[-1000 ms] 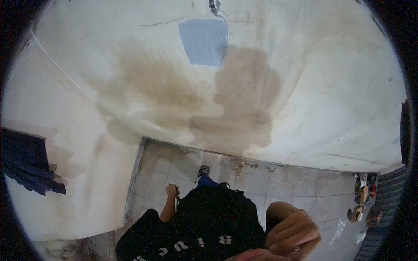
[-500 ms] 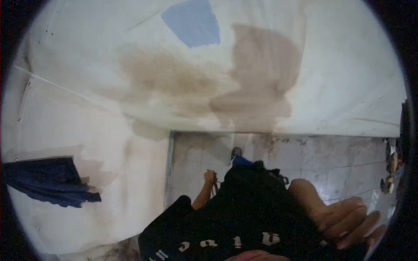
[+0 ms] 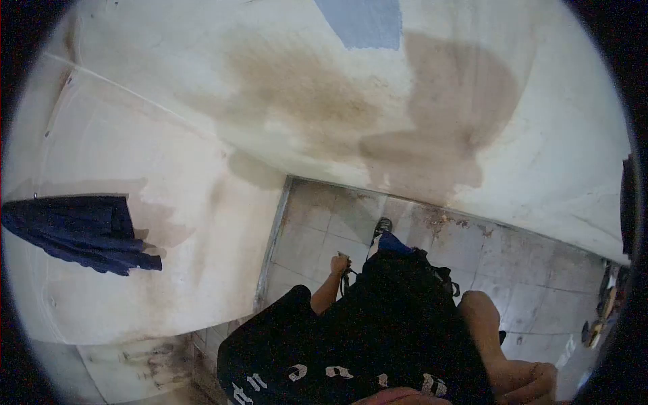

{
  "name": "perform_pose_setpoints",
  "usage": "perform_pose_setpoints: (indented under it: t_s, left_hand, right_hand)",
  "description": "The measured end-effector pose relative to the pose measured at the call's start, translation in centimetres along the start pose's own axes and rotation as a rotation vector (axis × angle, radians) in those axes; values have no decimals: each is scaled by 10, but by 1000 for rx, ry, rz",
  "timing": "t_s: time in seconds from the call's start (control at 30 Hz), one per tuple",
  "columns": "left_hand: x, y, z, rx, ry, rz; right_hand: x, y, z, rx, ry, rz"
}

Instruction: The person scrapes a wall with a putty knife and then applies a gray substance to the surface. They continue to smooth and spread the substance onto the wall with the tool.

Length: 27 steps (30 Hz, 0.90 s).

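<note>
Left hand [image 3: 339,263] low, fisted on thin strap [image 3: 347,275]; right hand [image 3: 530,381] grip unclear.

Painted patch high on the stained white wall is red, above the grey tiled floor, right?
Not red: in the head view the painted patch is blue-grey. It is high on the stained white wall, above the grey tiled floor.

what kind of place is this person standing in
Probably a corner of a worn room, perhaps mid-repaint: stained white walls, a blue paint patch, a grimy tiled floor.
</note>
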State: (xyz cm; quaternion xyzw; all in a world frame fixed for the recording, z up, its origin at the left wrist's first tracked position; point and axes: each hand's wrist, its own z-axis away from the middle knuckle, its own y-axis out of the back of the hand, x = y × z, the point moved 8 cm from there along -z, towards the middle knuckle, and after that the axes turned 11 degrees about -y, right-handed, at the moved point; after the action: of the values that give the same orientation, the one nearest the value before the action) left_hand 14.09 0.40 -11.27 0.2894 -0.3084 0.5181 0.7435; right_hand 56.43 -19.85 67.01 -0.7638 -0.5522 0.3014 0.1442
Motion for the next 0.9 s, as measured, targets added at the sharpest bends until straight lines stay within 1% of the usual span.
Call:
perform_pose_setpoints:
  t_s: [0.07, 0.13, 0.2, 0.23, 0.27, 0.3, 0.33, 0.37, 0.4, 0.43, 0.47, 0.53, 0.57, 0.63, 0.67, 0.7, 0.73, 0.77, 0.8, 0.83, 0.87, 0.9]
  left_hand:
    - [42, -13, 30, 140, 5, 80]
    - [87, -19, 37, -145, -334, -634]
    - [86, -24, 38, -205, -280, -523]
    - [49, -18, 18, -163, -57, -43]
    - [14, -12, 2, -21, 161, 421]
    - [15, -14, 2, 35, 155, 419]
    - [23, -15, 9, 71, 133, 331]
    - [25, -16, 12, 95, 128, 276]
    - [28, -17, 15, 108, 134, 262]
    - [29, -17, 17, 120, 137, 244]
    - [29, -17, 20, 123, 140, 223]
    - [30, -16, 21, 107, 106, 167]
    - [28, -16, 20, 92, 83, 126]
    - [26, -15, 17, 49, 31, -27]
    - [24, -15, 9, 2, -24, -191]
    - [27, -17, 2, -71, -109, -430]
    - [32, -20, -3, -166, -253, -777]
    - [35, -24, -8, -228, -354, -1059]
    - [87, -32, 22, -111, -644, -1075]
    - [101, -21, 22, -9, -497, -757]
    - [108, -16, 16, 83, -347, -436]
    - [116, -14, 10, 165, -192, -113]
  right_hand:
    - [-3, 0, 5, -57, -89, 11]
    - [-12, -22, 13, -92, -129, 19]
    - [-13, -23, 18, -102, -113, 15]
    - [-15, -24, 19, -114, -107, 15]
    - [-16, -22, 19, -140, -103, 9]
    - [-17, -22, 20, -135, -92, 10]
    - [-18, -22, 21, -130, -82, 10]
    - [-19, -25, 22, -94, -67, 22]
    - [-19, -26, 21, -108, -58, 13]
    - [-19, -26, 20, -122, -50, 4]
    - [-19, -25, 17, -185, -51, -25]
    - [-21, -26, 16, -203, -35, -30]
    - [-22, -28, 18, -158, -18, -7]
    - [-21, -28, 18, -164, -15, -29]
    - [-12, -18, 15, -208, -34, -75]
    - [-13, -19, 16, -206, -14, -90]
    - [-14, -19, 18, -203, 6, -104]
    - [-16, -22, 25, -149, 56, -89]
    - [-16, -22, 30, -159, 66, -113]
    - [-16, -21, 35, -170, 77, -138]
    - [-16, -18, 38, -247, 43, -200]
    - [-5, -19, 40, -404, -61, -291]
